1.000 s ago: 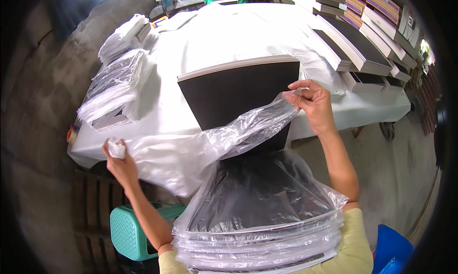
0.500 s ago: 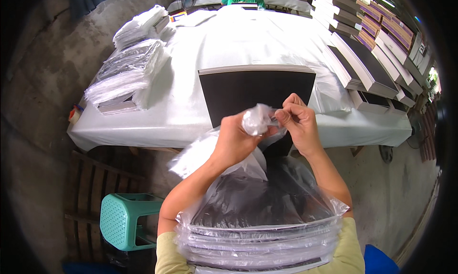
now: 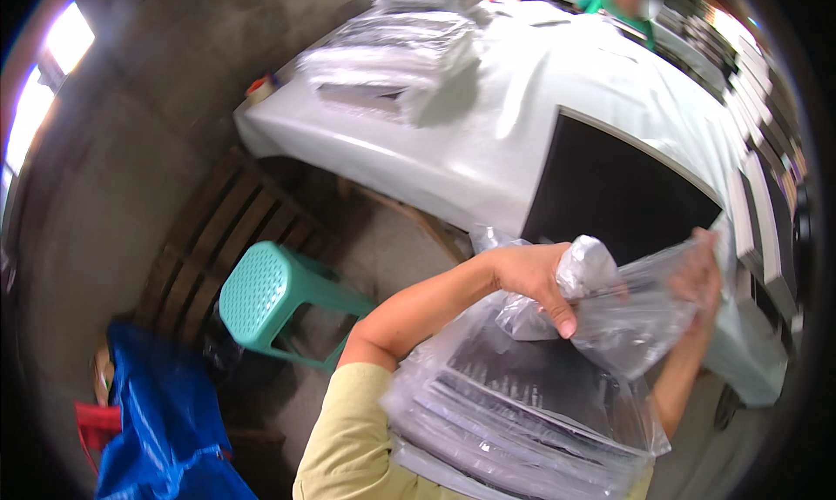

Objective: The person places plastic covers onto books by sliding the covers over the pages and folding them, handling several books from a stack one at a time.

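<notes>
My left hand (image 3: 538, 278) is closed round a wad of crumpled clear plastic bags (image 3: 585, 269). From it a thin clear plastic bag (image 3: 640, 304) spreads across to my right hand (image 3: 697, 278). The right hand is blurred and partly behind the film, so its finger grip is unclear. Just beyond the hands, black-faced flat boards (image 3: 623, 191) stand upright against the table's near edge. Below my hands, close to my body, is a stack of flat dark items wrapped in clear plastic (image 3: 531, 413).
A white-covered table (image 3: 383, 165) carries plastic-wrapped packs (image 3: 392, 52) at far left and dark-topped, white-edged boards (image 3: 771, 226) at right. A green stool (image 3: 261, 295), wooden slats (image 3: 196, 265) and a blue tarp (image 3: 165, 413) lie to my left. A person in green (image 3: 618, 13) is beyond the table.
The head view has swung left and tilted. My hands have moved apart, and the plastic bag now stretches between them. My right hand no longer pinches close beside the wad.
</notes>
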A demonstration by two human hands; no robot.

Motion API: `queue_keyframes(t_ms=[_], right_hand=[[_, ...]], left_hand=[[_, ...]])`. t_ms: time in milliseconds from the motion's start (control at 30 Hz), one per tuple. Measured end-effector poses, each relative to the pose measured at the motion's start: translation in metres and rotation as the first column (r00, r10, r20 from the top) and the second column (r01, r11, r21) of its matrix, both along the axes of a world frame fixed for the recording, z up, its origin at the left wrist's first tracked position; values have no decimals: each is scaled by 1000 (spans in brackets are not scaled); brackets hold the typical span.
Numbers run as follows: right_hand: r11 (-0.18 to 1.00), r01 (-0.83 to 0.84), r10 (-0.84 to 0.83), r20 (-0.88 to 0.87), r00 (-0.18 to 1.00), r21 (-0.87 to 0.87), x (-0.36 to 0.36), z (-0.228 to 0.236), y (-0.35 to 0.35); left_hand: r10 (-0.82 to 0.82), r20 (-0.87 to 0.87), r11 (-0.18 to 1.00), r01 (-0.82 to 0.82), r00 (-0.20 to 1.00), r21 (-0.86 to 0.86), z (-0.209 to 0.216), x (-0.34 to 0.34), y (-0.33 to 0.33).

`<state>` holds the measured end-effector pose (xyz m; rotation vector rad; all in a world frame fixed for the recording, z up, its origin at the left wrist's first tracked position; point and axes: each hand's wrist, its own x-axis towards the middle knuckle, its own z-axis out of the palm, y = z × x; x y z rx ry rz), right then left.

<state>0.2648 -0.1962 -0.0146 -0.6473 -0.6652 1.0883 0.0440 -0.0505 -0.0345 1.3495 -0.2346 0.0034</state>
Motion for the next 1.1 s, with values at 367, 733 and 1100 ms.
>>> queue_keyframes(t_ms=[367,733,1100], right_hand=[[718,674,-619,283,732,-175,-44,-14,-2],[972,207,-165,312,936,-107,-55,-88,19],[870,-461,423,219,879,171,-8,-75,-27]], left_hand=[[116,649,952,103,752,-289,14,-1,42],[173,288,930,-60,942,-363,-22,13,44],[532,120,788,-439,838,-432,-31,-17,54]])
